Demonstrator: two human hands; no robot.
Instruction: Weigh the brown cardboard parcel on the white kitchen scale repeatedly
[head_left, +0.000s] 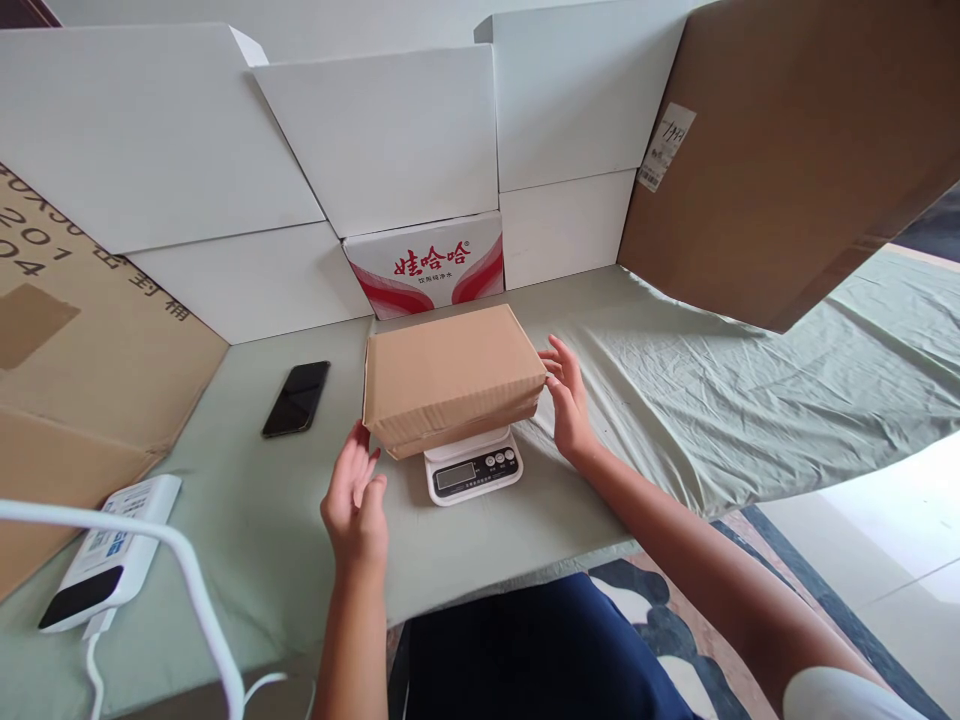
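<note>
A closed brown cardboard box (450, 370) sits on a white digital kitchen scale (475, 475), covering its weighing platform. The scale's display and buttons face me; no reading can be made out. At the box's lower left corner is my left hand (356, 500), palm turned inward and fingers loosely apart, the fingertips at or just touching the cardboard. My right hand (568, 400) is at the right end of the box, its fingers stretched out and spread, with fingertips and thumb against the edge. Neither hand is wrapped around the box.
A black smartphone (297, 399) lies left of the box. Farther left is a white power bank-like device (112, 555) with a cable (180, 545). White cartons (390, 140) wall off the back, with large brown cartons (780, 150) at the sides. Green cloth (262, 530) covers the table.
</note>
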